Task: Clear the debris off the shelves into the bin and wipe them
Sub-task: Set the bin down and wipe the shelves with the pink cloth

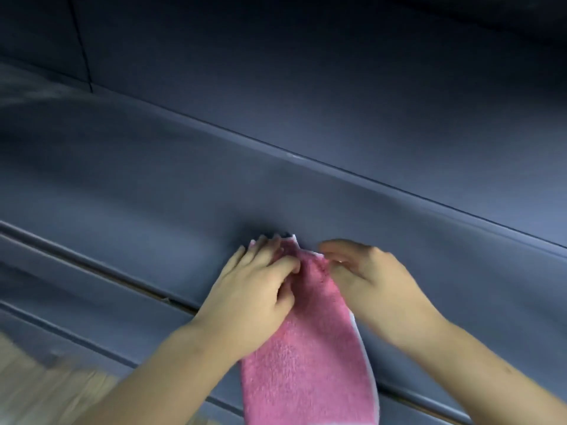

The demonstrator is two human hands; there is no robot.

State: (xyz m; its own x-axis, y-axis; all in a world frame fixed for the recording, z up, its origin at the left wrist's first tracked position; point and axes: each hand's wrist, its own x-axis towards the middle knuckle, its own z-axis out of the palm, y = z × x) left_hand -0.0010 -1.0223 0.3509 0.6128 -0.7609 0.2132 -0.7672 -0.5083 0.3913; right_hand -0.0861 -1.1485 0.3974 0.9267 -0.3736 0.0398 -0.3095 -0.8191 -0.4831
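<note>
A pink terry cloth (306, 357) with a white edge lies across the front of a dark blue shelf (184, 185) and hangs down over its front edge. My left hand (254, 289) rests on the cloth's upper left part, thumb and fingers pinching a fold near its top. My right hand (377, 277) lies beside the cloth's right edge, fingers bent, their tips touching the cloth's top corner. I see no debris on the shelf. The picture is motion-blurred.
The shelf's back wall (337, 87) rises behind, with a vertical seam (81, 44) at the far left. A lower blue rail (92, 302) runs under the shelf front. A pale wooden floor (36, 384) shows at the bottom left.
</note>
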